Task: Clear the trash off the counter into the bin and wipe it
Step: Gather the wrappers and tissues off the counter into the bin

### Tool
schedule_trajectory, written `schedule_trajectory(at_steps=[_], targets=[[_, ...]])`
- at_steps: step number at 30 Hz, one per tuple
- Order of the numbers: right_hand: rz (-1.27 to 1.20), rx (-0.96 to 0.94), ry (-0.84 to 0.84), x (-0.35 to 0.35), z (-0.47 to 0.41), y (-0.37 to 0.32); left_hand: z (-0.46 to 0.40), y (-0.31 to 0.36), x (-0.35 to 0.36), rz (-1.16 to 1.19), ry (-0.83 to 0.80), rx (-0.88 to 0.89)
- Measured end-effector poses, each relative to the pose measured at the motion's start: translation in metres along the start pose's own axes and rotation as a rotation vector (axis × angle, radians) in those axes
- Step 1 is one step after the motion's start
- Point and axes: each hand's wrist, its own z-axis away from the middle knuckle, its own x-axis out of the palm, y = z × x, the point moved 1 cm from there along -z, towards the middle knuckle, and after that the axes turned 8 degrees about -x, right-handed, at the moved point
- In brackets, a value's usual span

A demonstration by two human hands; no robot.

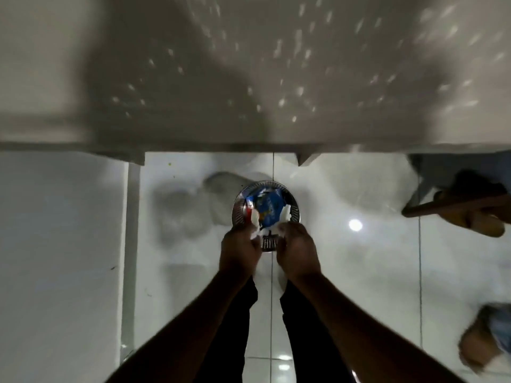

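Note:
A round metal bin (pixel 294 210) stands on the white tiled floor just below the counter's front edge. Inside it lie a blue wrapper (pixel 269 210), a red scrap and white crumpled paper (pixel 254 217). My left hand (pixel 240 248) and my right hand (pixel 297 248) are side by side over the near rim of the bin, fingers curled around white paper. The bin's near rim is hidden by my hands. The grey speckled counter (pixel 249 78) fills the upper half of the view, blurred.
Another person's feet, one in a brown sandal (pixel 470 214), stand at the right on the floor, with a second foot (pixel 486 338) lower right. A white cabinet face (pixel 60 244) runs along the left. My dark trouser legs are below my arms.

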Motion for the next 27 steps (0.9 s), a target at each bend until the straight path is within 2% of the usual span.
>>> schedule_trajectory(at_steps=[3, 5, 7, 9, 14, 17, 20, 23, 25, 27], targets=[[-0.017, 0.12, -0.083, 0.03, -0.045, 0.03, -0.058, -0.007, 0.037, -0.037, -0.009, -0.02], [-0.031, 0.137, -0.137, 0.044, -0.067, 0.045, -0.085, -0.009, 0.055, -0.062, -0.113, -0.048], [-0.041, 0.16, -0.164, 0.049, -0.076, 0.053, -0.097, -0.007, 0.059, -0.118, -0.199, -0.064], [-0.032, 0.147, -0.122, 0.035, -0.07, 0.046, -0.09, 0.004, 0.041, -0.122, -0.221, -0.031], [-0.044, -0.189, 0.288, -0.062, 0.008, -0.053, 0.0, 0.055, -0.078, -0.117, -0.063, 0.233], [-0.145, -0.283, 0.469, -0.134, 0.065, -0.137, 0.074, 0.095, -0.17, -0.002, 0.046, 0.445], [-0.214, -0.465, 0.658, -0.205, 0.077, -0.214, 0.101, 0.141, -0.248, 0.075, 0.288, 0.628], [-0.113, -0.521, 0.685, -0.267, 0.034, -0.271, 0.077, 0.192, -0.298, -0.036, 0.523, 0.627], [0.008, -0.483, 0.613, -0.297, -0.011, -0.297, 0.051, 0.224, -0.32, -0.1, 0.489, 0.556], [0.174, -0.398, 0.414, -0.314, -0.055, -0.31, 0.024, 0.244, -0.325, -0.237, 0.363, 0.554]])
